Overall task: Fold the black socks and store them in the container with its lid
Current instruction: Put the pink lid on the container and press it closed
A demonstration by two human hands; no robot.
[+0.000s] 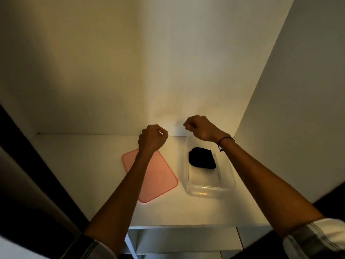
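Socks (202,158), folded into a black bundle, lie in the clear container (209,189) right of centre. Pink lid (158,176) lies flat beside it, off. Left hand (152,137) and right hand (199,128) hover above, both curled into empty fists.

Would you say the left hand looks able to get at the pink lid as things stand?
Probably yes: the left hand hangs closed just above the pink lid's far end, and nothing lies on the lid or between them.
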